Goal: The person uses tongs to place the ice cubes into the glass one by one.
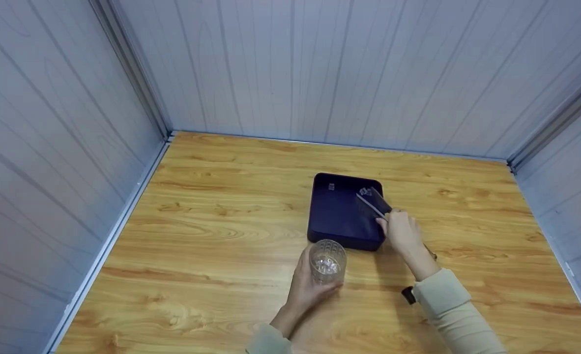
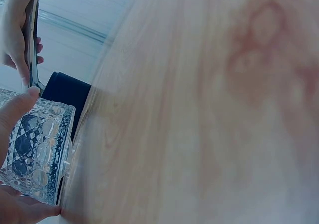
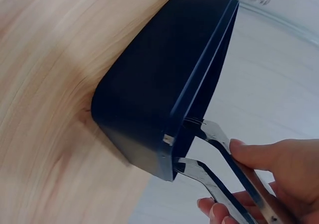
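Observation:
My left hand (image 1: 304, 282) grips a clear patterned glass (image 1: 329, 260) just in front of a dark blue tray (image 1: 337, 216). The left wrist view shows its cut-pattern wall (image 2: 40, 144), with the thumb along one side. With my right hand (image 1: 404, 233) I hold metal tongs (image 3: 219, 181) over the tray's right side. Their two arms are spread, and in the right wrist view the tips reach in past the tray rim. Near the tips in the head view lie clear ice-like pieces (image 1: 365, 191); another small clear piece (image 1: 331, 187) lies toward the tray's back left.
The tray stands on a wood-grain table (image 1: 212, 221). Pale panel walls (image 1: 290, 69) rise behind and at both sides. A small black object (image 1: 408, 295) shows beside the right sleeve (image 1: 443, 295).

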{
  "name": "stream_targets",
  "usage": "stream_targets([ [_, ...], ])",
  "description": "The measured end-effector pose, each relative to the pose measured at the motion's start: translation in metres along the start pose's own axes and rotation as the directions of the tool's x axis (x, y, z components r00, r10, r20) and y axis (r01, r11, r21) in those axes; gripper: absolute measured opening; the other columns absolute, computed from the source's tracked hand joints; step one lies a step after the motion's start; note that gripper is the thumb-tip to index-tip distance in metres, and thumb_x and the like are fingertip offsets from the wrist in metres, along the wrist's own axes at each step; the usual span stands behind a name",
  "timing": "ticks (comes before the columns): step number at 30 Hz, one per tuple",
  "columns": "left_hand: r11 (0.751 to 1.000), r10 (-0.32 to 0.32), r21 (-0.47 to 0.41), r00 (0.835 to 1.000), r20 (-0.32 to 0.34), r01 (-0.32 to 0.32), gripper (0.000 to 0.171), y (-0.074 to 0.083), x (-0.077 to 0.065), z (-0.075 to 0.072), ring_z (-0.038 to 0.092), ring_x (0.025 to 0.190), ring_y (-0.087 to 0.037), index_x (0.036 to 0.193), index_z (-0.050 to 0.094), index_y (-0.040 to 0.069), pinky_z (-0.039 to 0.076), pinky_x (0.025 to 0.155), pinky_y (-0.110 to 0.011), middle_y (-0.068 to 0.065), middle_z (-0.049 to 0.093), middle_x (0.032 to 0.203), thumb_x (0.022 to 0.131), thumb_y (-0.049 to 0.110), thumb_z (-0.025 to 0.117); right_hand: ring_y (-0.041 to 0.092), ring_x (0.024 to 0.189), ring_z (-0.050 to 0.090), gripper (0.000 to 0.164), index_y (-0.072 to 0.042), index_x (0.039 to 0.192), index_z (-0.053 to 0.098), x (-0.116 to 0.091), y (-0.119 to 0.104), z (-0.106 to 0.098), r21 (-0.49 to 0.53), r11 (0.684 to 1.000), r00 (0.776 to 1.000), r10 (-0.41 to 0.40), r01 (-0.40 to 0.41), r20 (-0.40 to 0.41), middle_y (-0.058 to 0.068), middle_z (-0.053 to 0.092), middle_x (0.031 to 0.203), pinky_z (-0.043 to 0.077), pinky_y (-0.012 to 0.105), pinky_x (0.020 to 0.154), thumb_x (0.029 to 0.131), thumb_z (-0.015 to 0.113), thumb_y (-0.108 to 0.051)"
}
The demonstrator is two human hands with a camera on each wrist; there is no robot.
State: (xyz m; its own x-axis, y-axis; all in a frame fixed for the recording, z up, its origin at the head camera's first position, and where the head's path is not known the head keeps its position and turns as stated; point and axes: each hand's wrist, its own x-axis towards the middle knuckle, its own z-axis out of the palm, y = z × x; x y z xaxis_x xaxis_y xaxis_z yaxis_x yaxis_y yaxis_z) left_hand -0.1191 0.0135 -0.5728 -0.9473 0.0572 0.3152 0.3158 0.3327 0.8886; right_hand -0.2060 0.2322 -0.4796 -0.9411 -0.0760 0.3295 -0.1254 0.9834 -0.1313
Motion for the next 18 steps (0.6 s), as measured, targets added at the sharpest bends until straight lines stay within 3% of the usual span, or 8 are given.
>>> stream_targets([
  [3, 1.000, 0.001, -0.006, 1.000, -0.004, -0.001, 0.101, 0.000, 0.000, 0.000, 0.042, 0.116, -0.025, 0.133, 0.025, -0.002, 0.037, 0.096, -0.040, -0.010, 0.042, 0.126, 0.057, 0.029, 0.083, 0.043, 0.059, 0.055, 0.038, 0.009, 0.072, 0.054, 0.005, -0.004, -0.006, 0.021, 0.999, 0.997, 0.029, -0.031, 0.077, 0.025, 0.057, 0.067, 0.047, 0.049, 0.046, 0.081, 0.063, -0.027],
  [6, 1.000, 0.002, -0.011, 1.000, -0.005, -0.002, 0.101, 0.000, -0.001, -0.001, 0.042, 0.116, -0.024, 0.133, 0.025, -0.002, 0.037, 0.097, -0.040, -0.010, 0.042, 0.126, 0.057, 0.029, 0.083, 0.044, 0.060, 0.055, 0.038, 0.008, 0.071, 0.056, 0.011, -0.004, -0.003, 0.030, 0.999, 0.994, 0.038, -0.041, 0.105, 0.025, 0.057, 0.067, 0.046, 0.050, 0.046, 0.082, 0.062, -0.028],
  [18, 1.000, 0.021, 0.008, 1.000, -0.016, -0.021, 0.100, 0.000, 0.000, 0.000, 0.043, 0.114, -0.025, 0.132, 0.026, -0.003, 0.038, 0.096, -0.039, -0.011, 0.043, 0.125, 0.056, 0.031, 0.083, 0.040, 0.057, 0.056, 0.036, 0.009, 0.072, 0.061, 0.027, -0.006, 0.010, 0.017, 0.999, 0.993, 0.035, -0.037, 0.108, 0.025, 0.059, 0.067, 0.047, 0.047, 0.046, 0.081, 0.063, -0.026],
])
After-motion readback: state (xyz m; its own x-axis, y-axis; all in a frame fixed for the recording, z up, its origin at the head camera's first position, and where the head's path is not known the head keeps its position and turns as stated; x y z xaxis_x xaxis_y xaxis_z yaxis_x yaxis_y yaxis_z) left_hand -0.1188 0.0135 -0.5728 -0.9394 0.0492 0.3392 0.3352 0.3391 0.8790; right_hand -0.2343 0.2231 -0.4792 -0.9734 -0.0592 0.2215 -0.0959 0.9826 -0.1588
